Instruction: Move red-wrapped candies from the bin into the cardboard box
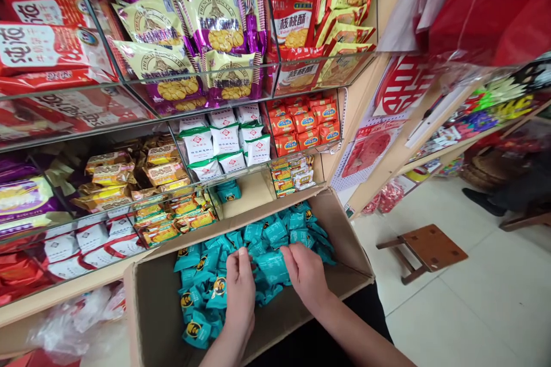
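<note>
Left hand (239,289) and right hand (306,272) both palm-down in open cardboard box (150,298), fingers curled into heap of teal snack packets (258,246); looks like a bunching grip on a shared clump between the hands, though fingertips buried, so firmness of hold cannot be told. Packets piled loose toward the box's 12 o'clock end, bare cardboard at 6 and 9. Box propped against shelf edge, probably to keep stock within reach of the clear bins. At 12 o'clock, nearly empty bin with a few matching teal packets (228,190); white packets (224,140) above it, orange packets (303,123) at 1 o'clock. Small wooden stool (426,249) on floor at 3 o'clock, well apart.
</note>
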Demonstrator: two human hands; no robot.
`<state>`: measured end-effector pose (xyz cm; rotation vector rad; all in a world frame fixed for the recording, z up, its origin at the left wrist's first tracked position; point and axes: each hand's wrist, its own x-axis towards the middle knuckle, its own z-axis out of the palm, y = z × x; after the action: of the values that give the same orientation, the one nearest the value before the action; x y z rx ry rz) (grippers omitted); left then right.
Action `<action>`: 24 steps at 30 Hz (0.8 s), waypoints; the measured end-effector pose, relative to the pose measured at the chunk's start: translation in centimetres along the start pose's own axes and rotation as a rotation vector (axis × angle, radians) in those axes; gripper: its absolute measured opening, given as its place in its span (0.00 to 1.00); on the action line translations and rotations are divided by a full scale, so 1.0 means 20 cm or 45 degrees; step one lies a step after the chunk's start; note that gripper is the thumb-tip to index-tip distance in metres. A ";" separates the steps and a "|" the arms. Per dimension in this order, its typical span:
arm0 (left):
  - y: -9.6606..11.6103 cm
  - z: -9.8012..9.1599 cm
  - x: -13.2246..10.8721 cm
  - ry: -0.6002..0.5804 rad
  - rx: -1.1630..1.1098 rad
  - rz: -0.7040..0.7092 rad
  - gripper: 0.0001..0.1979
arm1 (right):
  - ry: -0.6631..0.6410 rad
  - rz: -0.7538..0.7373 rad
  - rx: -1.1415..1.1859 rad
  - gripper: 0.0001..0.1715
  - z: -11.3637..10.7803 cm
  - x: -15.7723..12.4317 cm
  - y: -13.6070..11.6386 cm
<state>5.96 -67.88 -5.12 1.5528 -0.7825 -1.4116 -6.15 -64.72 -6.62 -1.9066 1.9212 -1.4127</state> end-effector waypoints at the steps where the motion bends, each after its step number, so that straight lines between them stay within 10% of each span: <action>1: 0.00 -0.01 -0.02 -0.032 -0.015 -0.077 0.12 | -0.003 -0.119 -0.083 0.18 0.00 -0.01 0.00; 8: 0.05 -0.02 -0.10 -0.484 -0.382 -0.601 0.11 | -0.215 -0.591 0.070 0.16 -0.03 -0.08 -0.06; 15: 0.11 -0.06 -0.08 -0.576 -0.487 -0.561 0.18 | -0.220 0.613 0.760 0.14 -0.05 -0.03 -0.01; 24: 0.10 -0.03 -0.13 -0.565 -0.192 -0.409 0.22 | -0.572 0.693 0.966 0.31 -0.04 -0.06 0.01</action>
<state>6.33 -66.31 -2.25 1.3027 -0.6781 -2.0470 -6.53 -63.38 -6.98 -1.1070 1.2735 -1.1608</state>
